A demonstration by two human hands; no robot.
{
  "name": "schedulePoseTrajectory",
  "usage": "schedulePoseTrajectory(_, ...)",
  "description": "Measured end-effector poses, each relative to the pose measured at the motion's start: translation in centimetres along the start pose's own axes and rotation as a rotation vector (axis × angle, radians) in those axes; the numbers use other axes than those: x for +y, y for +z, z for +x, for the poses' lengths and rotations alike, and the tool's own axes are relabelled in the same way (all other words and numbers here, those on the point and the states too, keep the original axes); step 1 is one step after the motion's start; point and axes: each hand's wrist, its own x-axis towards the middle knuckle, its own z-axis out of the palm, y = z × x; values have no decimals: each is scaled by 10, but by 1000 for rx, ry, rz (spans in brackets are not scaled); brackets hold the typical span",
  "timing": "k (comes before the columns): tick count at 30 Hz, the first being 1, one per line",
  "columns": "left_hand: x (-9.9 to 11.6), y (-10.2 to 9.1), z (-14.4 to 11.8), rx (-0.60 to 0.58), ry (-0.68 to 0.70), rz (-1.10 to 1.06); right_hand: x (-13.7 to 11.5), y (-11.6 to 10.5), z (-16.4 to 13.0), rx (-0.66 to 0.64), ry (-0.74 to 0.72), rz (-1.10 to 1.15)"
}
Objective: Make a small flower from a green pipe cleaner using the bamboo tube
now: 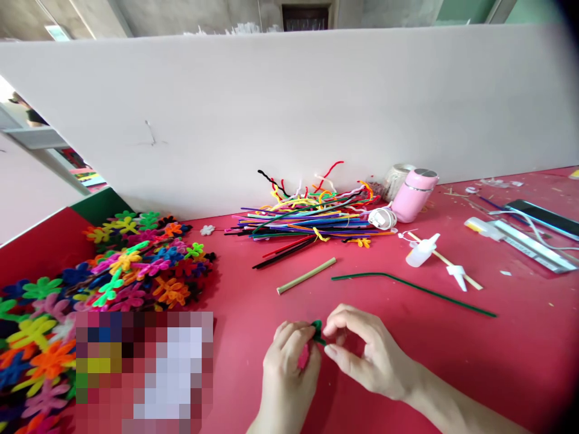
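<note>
Near the front middle of the red table, my left hand [289,358] is closed around a short dark green pipe cleaner [317,328], pinching it between thumb and fingers. Small bent loops of it stick out past the fingertips; the rest is hidden. My right hand [368,349] faces it from the right, thumb and fingers curved with a gap between them. Its thumb tip is right by the green piece, and whether it touches cannot be made out. Beyond the hands lie a long, slightly bent green pipe cleaner [414,286] and a pale green stick [307,276].
Colourful pipe-cleaner flowers [129,262] heap up at left beside a red box wall [40,247]. Loose pipe cleaners [303,220] pile against a white partition [289,108]. At right are a pink bottle [414,196], a glue bottle [420,251] and a phone [545,218]. A pixelated patch hides the lower left.
</note>
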Motion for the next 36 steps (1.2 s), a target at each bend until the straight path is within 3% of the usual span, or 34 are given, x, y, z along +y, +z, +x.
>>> schedulePoseTrajectory(5, 0, 0, 0, 22, 198, 124, 1, 4, 1, 29, -36, -49)
schedulePoseTrajectory(10, 4, 0, 0, 20, 308, 255, 3, 5, 2, 96, 152, 66)
schedulePoseTrajectory(16, -3, 1, -8, -23, 400, 415, 10, 5, 6, -25, 353, 310)
schedulePoseTrajectory(21, -6, 0, -12, -74, 431, 414, 12, 3, 10, -78, 464, 513)
schedulePoseTrajectory(30, 6, -9, -1, -117, 536, 340, 17, -1, 4, -172, 717, 995)
schedulePoseTrajectory(36, 9, -11, 1, -152, 533, 306, 20, 4, 2, -223, 752, 1145)
